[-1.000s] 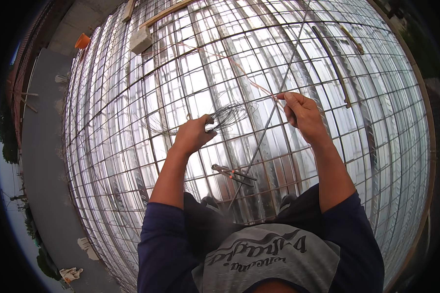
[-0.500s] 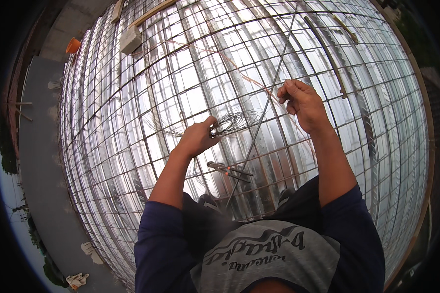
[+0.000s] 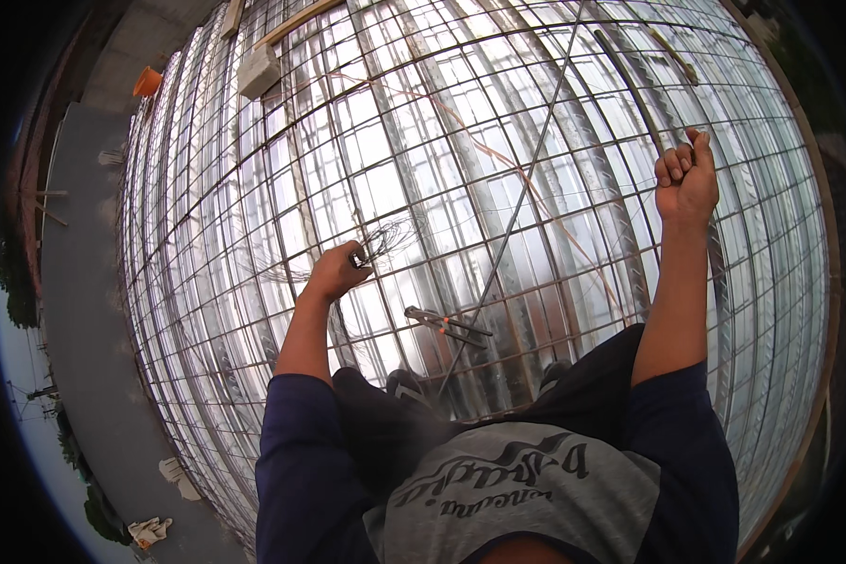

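My left hand point(image 3: 336, 270) is closed around a loose coil of thin dark wire point(image 3: 385, 241), whose loops stick out on both sides of the fist. Out to the right, my right hand point(image 3: 686, 183) is raised with its fingers curled and pressed together. Whatever it may pinch is too fine to make out. Between the two arms, near my feet, a pair of pincers point(image 3: 446, 324) with dark handles and orange marks lies on the steel rebar mesh point(image 3: 498, 299).
Beneath the mesh runs shiny ribbed metal decking point(image 3: 371, 150). A concrete block point(image 3: 258, 72), a wooden board point(image 3: 298, 21) and an orange bucket point(image 3: 147, 82) are at the far left. A thin reddish cable point(image 3: 484, 148) and a long diagonal rod point(image 3: 526, 179) cross the mesh.
My right hand has swung far out to the right and slightly up. My left hand has shifted left and a little down with the wire coil, widening the gap between them.
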The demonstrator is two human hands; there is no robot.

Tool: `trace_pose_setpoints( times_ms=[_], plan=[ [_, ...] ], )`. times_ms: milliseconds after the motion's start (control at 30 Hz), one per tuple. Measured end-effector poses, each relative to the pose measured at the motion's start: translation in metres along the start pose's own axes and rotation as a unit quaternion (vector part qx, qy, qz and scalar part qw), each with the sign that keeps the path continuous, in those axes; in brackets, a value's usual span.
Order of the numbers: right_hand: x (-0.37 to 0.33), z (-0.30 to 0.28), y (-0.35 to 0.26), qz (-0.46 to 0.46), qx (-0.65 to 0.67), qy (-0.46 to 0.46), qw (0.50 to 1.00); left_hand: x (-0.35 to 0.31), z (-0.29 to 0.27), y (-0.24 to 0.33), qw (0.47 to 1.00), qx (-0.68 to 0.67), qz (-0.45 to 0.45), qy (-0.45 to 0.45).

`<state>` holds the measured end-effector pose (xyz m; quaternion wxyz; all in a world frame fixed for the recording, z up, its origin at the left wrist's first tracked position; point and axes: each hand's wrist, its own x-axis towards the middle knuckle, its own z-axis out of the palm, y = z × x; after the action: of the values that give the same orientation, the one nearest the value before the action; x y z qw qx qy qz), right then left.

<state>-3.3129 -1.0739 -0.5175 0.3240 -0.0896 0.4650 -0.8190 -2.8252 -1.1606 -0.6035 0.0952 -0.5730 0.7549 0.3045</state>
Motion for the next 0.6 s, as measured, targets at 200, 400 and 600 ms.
trace_pose_setpoints(
  times_ms=[200, 400, 600],
  plan=[
    [-0.008, 0.012, -0.011, -0.122, -0.114, 0.05, 0.985, -0.007, 0.009, -0.074, 0.992, 0.052, -0.108, 0.033],
    [-0.018, 0.027, 0.004, -0.09, -0.202, -0.021, 0.975, -0.007, 0.007, -0.094, 0.991, 0.055, -0.124, 0.012],
    [-0.056, 0.055, 0.058, 0.002, -0.357, -0.225, 0.907, 0.004, -0.014, -0.002, 1.0, 0.004, 0.002, -0.004]
  ],
)
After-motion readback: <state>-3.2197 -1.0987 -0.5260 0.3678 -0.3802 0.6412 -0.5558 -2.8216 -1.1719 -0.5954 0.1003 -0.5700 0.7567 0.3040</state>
